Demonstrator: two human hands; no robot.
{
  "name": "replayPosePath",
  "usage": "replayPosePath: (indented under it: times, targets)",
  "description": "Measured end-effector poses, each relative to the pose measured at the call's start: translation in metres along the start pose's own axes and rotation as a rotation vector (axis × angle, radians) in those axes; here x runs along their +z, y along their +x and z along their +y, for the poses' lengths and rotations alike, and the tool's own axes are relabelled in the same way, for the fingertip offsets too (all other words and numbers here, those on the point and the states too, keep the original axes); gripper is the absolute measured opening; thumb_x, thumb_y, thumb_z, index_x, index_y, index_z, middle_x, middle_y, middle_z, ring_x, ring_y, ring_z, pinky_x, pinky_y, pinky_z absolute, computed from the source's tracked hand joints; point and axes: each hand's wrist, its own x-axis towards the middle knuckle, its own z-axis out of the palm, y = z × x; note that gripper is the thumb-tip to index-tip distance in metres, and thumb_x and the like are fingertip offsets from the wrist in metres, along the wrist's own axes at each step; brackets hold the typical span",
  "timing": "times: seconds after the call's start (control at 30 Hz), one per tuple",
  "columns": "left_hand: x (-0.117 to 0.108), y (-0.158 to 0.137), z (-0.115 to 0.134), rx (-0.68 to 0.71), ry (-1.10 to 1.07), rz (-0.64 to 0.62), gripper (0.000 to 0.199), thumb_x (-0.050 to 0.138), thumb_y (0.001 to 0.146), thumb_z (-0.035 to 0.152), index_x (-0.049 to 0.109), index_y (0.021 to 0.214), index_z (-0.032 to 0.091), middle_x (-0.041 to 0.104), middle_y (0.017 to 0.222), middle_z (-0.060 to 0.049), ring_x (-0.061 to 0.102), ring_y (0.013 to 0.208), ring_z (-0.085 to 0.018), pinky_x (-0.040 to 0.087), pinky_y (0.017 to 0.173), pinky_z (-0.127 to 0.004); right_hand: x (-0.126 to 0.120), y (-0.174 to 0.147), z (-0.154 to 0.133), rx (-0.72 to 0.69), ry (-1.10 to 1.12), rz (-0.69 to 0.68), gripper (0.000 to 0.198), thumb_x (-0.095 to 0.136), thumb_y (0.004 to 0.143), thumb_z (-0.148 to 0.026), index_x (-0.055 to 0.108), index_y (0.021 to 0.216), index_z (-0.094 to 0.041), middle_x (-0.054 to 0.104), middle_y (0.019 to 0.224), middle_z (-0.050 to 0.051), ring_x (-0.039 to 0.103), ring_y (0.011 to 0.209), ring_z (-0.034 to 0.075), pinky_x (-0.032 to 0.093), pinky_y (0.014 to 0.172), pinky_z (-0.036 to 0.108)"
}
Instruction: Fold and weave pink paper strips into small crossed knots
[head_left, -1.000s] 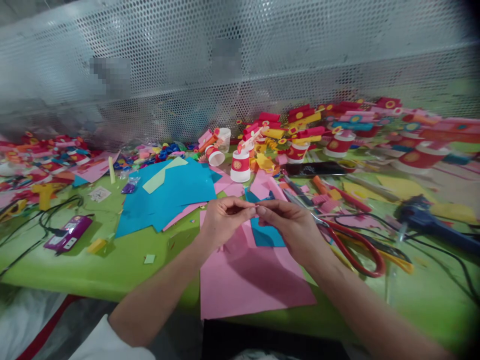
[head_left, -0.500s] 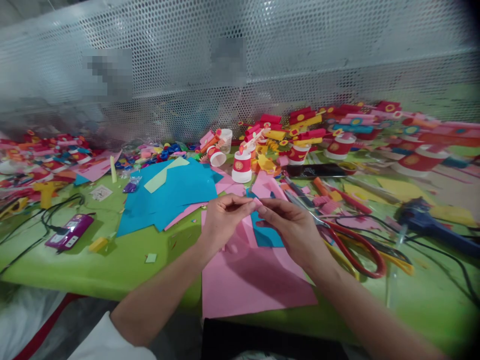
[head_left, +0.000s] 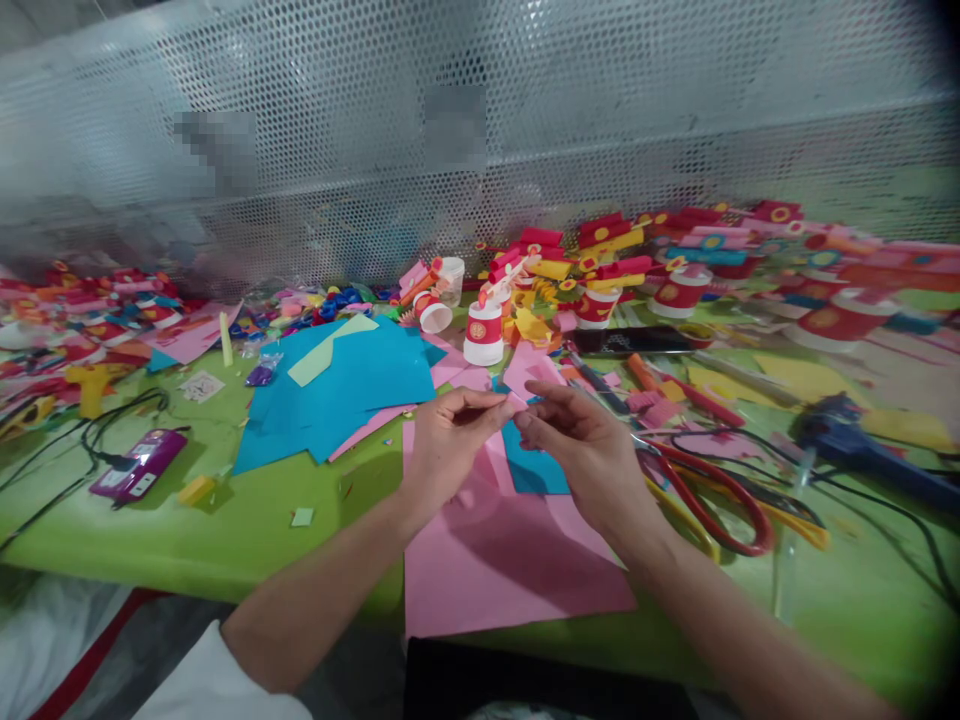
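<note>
Between my two hands, above a large pink sheet [head_left: 517,570], is a small pink paper piece [head_left: 517,402]. Thumb and index finger of my left hand [head_left: 446,445] pinch it from one side. My right hand [head_left: 600,460] meets it from the other side, with the thumb against its edge and the index finger slightly raised. The fingers partly cover the piece, so its full shape is hidden. Under the hands lie a pink strip and a blue paper piece [head_left: 540,475]. Red-handled scissors [head_left: 724,525] rest just right of my right hand.
Blue sheets [head_left: 330,390] lie to the left, near a purple device [head_left: 139,467] with cables. A red-and-white paper cup [head_left: 484,335] stands upside down ahead. Decorated cup models crowd the back. A phone [head_left: 634,341] and a blue glue gun [head_left: 847,440] are on the right.
My right index finger has lifted a little off the pink paper piece, and the right hand's fingers have spread slightly. My left hand stays almost in place.
</note>
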Motion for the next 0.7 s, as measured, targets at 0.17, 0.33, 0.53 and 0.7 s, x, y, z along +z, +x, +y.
replayPosePath:
  times: [0.17,0.33,0.53,0.7]
  targets:
    - [0.0008,-0.0008,0.0007,0.011,-0.006,0.007,0.014,0.08,0.079,0.032,0.079,0.088,0.02,0.078,0.09,-0.005,0.072,0.086,-0.018,0.058,0.083,-0.033,0.0,-0.0004,0.0011,0.019,0.019,0.032,0.031,0.089,0.067,-0.041,0.07,0.081,-0.02,0.064,0.072,-0.002,0.06,0.062,0.013,0.054,0.057,0.027]
    - [0.002,-0.0007,0.0011,-0.018,-0.052,0.007,0.015,0.082,0.077,0.03,0.077,0.087,0.02,0.077,0.088,-0.004,0.072,0.084,-0.016,0.058,0.082,-0.031,-0.0023,-0.0003,0.0021,0.011,-0.036,0.019,0.03,0.088,0.069,-0.043,0.071,0.075,-0.019,0.064,0.068,-0.001,0.058,0.058,0.012,0.05,0.056,0.026]
    - [0.0032,0.0008,-0.0028,-0.092,-0.179,-0.004,0.018,0.085,0.073,0.03,0.077,0.085,0.019,0.076,0.083,-0.003,0.071,0.078,-0.015,0.059,0.078,-0.03,-0.0027,-0.0011,-0.0008,-0.022,-0.09,0.021,0.029,0.086,0.072,-0.044,0.07,0.074,-0.019,0.063,0.068,0.0,0.057,0.059,0.012,0.048,0.056,0.026]
    - [0.0041,-0.0007,-0.0029,-0.068,-0.197,0.001,0.016,0.084,0.074,0.028,0.077,0.086,0.019,0.075,0.084,-0.002,0.07,0.078,-0.013,0.058,0.078,-0.028,-0.0012,-0.0021,-0.002,0.021,-0.054,0.027,0.031,0.085,0.071,-0.046,0.072,0.083,-0.02,0.066,0.077,0.001,0.06,0.067,0.015,0.052,0.058,0.028]
